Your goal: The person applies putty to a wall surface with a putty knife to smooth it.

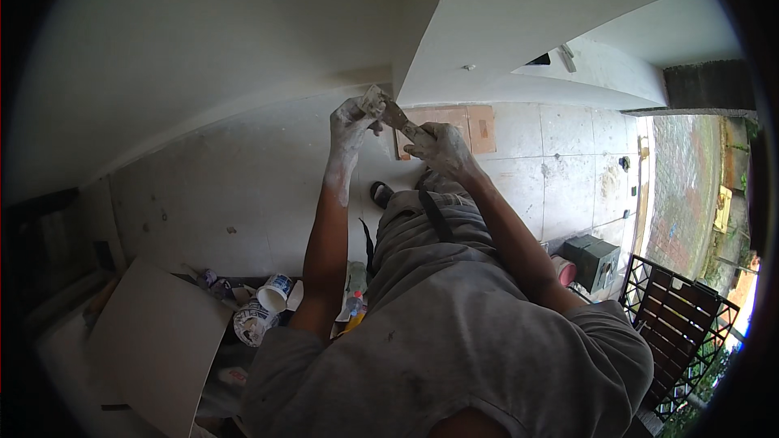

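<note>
Both hands are raised together in front of the wall corner, dusted white up to the wrists. My right hand (pixel 445 150) is closed round the handle of a putty knife (pixel 395 117), whose stained blade points up and left. The fingers of my left hand (pixel 350 123) are closed on a small flat piece smeared with pale filler (pixel 373 100). The knife's blade end meets or overlaps that piece; which of the two I cannot tell. The exact kind of the flat piece does not show.
Flattened cardboard (pixel 480 130) lies on the tiled floor (pixel 568 142) by the wall corner. White tubs (pixel 274 295), bottles and a large pale board (pixel 162 332) are at the lower left. A dark grey box (pixel 591 262) and a slatted rack (pixel 677 316) stand at the right.
</note>
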Tool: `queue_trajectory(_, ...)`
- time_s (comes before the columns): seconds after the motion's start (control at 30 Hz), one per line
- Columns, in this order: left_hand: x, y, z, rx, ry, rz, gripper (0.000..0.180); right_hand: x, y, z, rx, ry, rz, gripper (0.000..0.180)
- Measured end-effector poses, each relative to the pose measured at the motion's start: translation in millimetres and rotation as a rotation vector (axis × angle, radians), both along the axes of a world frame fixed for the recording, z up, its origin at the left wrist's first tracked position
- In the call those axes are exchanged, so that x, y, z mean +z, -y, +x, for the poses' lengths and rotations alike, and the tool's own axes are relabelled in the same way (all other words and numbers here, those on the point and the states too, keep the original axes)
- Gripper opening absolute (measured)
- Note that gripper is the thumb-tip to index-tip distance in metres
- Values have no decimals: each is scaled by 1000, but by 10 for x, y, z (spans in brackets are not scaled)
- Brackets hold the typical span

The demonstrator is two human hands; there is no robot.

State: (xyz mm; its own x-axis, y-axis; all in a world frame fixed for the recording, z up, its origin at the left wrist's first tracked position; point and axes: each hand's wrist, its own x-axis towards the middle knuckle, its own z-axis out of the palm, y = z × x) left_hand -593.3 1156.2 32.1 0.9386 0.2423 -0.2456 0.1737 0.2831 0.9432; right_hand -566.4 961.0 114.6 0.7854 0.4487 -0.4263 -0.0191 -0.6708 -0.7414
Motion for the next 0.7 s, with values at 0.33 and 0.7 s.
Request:
queue_trajectory(0.33,159,140,-43,137,-29,124,32,173,114,-167,-5,-76,13,36)
queue_trajectory(0.7,-168,37,-413,284,110,-330,34,353,529,-346,-5,73,14,32)
